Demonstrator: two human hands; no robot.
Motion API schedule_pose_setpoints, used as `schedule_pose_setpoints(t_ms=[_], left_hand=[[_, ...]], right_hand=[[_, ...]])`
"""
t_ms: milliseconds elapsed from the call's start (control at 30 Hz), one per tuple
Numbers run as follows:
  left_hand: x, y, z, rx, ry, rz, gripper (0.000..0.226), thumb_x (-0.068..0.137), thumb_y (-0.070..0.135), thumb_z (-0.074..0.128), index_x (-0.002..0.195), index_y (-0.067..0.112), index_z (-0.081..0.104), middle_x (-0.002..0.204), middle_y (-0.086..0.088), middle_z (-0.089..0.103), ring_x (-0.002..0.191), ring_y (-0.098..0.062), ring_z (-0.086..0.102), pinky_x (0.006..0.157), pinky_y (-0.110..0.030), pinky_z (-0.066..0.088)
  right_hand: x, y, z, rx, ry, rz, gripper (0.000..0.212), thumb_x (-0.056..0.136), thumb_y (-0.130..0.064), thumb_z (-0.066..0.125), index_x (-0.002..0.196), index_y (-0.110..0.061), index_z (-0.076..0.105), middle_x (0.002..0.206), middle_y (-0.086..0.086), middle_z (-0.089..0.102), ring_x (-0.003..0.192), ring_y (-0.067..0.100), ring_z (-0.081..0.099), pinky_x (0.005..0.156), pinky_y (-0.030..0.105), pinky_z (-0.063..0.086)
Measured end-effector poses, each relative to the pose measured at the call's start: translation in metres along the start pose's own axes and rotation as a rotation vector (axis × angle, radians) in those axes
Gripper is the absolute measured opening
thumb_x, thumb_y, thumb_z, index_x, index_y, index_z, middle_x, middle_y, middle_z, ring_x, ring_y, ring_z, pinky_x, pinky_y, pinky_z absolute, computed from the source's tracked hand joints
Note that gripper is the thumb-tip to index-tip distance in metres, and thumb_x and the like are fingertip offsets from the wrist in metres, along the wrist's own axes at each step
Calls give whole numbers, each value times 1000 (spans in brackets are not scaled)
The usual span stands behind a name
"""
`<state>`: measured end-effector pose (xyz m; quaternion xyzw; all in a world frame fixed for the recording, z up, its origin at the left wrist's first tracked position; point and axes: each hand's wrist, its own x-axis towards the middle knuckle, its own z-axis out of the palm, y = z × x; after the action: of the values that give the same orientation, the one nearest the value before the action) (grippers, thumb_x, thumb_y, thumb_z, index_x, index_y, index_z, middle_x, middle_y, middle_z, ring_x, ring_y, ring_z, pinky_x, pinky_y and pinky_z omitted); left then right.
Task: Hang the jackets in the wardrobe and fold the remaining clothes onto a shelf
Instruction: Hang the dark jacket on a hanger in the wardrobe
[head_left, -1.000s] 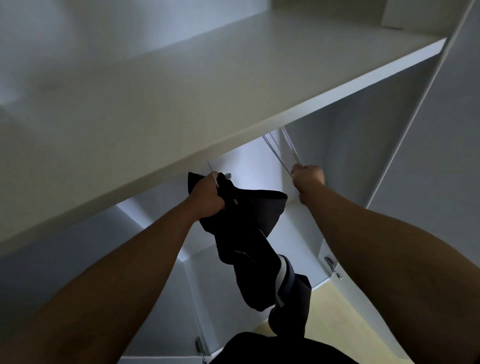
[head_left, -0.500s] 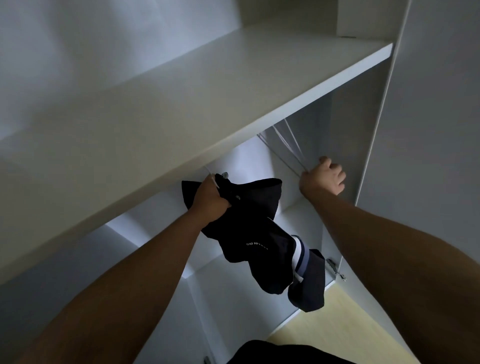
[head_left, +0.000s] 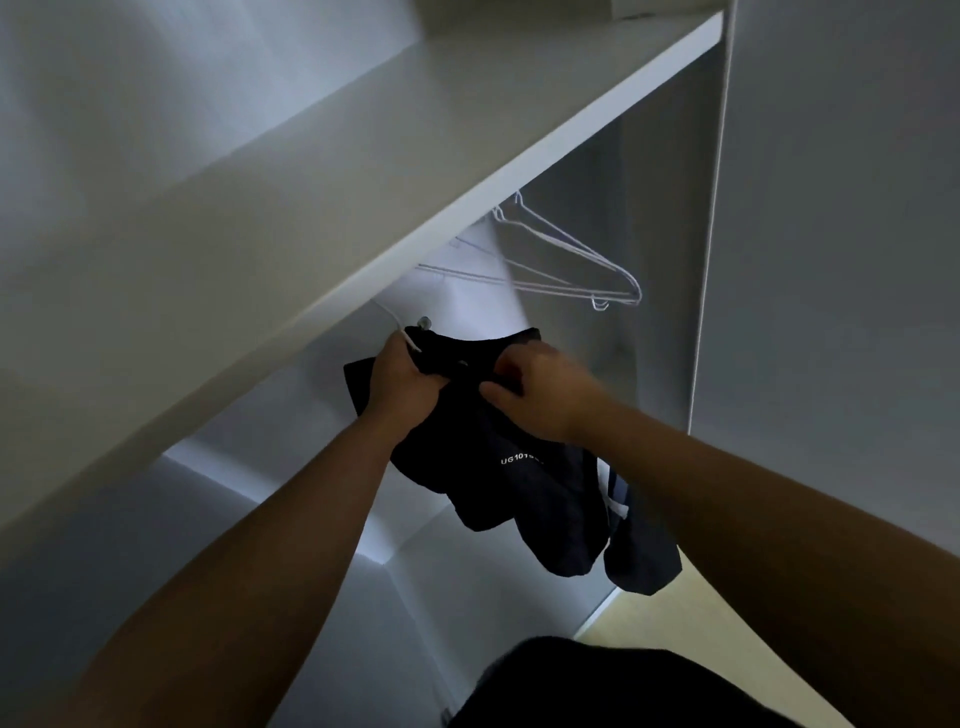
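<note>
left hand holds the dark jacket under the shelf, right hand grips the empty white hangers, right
No: the right hand grips the dark jacket too, beside the left hand; the empty white hangers hang untouched, as the head view shows.

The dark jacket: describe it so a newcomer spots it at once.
Look under the wide white shelf. The dark jacket hangs there, gripped by the left hand and right hand. Only it is dark cloth with white lettering; the wire hangers nearby are bare.
</note>
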<state>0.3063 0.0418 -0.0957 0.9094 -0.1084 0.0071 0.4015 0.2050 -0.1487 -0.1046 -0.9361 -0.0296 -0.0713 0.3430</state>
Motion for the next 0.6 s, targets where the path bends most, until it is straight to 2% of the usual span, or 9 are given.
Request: schedule_pose_setpoints(t_ms=[67, 133, 200, 267, 400, 600], left_hand=[[2, -5, -2, 4, 3, -3, 33, 82, 13, 79, 110, 6, 64, 102, -4, 71, 96, -18, 68, 88, -31, 55], [2, -7, -3, 2, 14, -1, 37, 79, 12, 81, 112, 12, 65, 102, 1, 71, 94, -13, 67, 84, -27, 53], [2, -5, -4, 6, 12, 12, 34, 78, 12, 81, 109, 18, 66, 98, 9, 70, 90, -7, 66, 78, -20, 51], [5, -3, -3, 4, 16, 23, 30, 78, 15, 80, 102, 25, 65, 93, 14, 69, 86, -1, 65, 71, -16, 49], [14, 2, -4, -33, 66, 53, 29, 76, 16, 78, 102, 24, 69, 95, 11, 72, 89, -7, 70, 79, -24, 55], [34, 8, -18, -95, 148, 105, 34, 75, 15, 82, 106, 24, 69, 99, 8, 75, 93, -9, 72, 90, -35, 59]], right_hand=[[-4, 0, 16, -79, -53, 30, 37, 98, -46, 53, 117, -15, 62, 117, 9, 59, 111, 29, 57, 91, 43, 51], [-6, 1, 29, -104, -24, 81, 34, 103, -39, 46, 120, -13, 60, 121, 11, 56, 116, 33, 54, 92, 44, 51], [-4, -1, 39, -135, 29, 124, 29, 105, -33, 42, 116, -12, 59, 119, 11, 57, 113, 35, 56, 83, 40, 50], [0, -6, 48, -168, 94, 166, 22, 105, -25, 43, 115, -13, 58, 115, 11, 59, 108, 35, 59, 72, 36, 42], [7, -16, 55, -203, 203, 208, 17, 100, -16, 48, 115, -13, 56, 115, 9, 59, 106, 32, 59, 69, 34, 34], [31, -38, 36, -146, 261, 239, 22, 100, -18, 46, 117, -10, 58, 118, 14, 61, 108, 36, 59, 72, 35, 34]])
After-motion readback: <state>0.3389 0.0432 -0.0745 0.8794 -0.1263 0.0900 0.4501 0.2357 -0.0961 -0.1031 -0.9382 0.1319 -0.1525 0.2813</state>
